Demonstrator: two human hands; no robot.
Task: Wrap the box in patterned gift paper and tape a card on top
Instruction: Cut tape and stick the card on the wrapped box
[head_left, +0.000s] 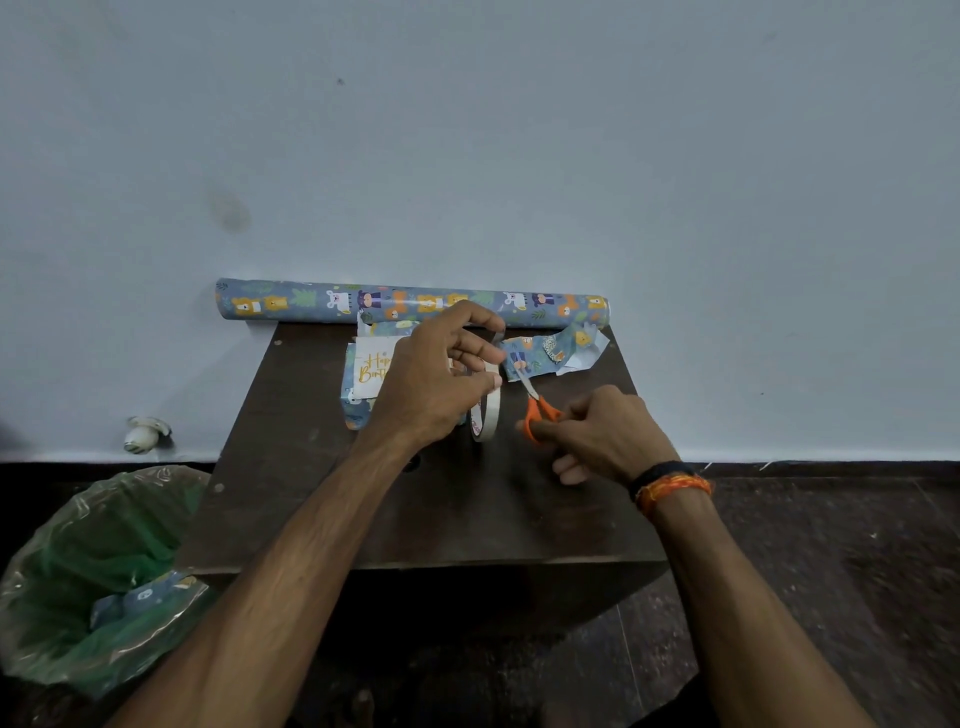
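Orange scissors (540, 410) in right-hand fingers (566, 431), left-hand fingers (478, 358) pinching tape roll (485, 415), hiding wrapped box (356, 400).

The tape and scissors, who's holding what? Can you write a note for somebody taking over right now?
Left hand: holds the tape roll upright, with a strip pulled out toward the fingertips.
Right hand: grips the orange scissors, blades pointing up at the strip.
Box: on the table, already wrapped, mostly behind the left hand. Card lies on top of it.
Paper roll lies along the wall; a scrap sits below its right end.
Done: wrapping, card placed.
Left: cut the strip and tape the card down. Whether any tape is on it already, I cannot tell.
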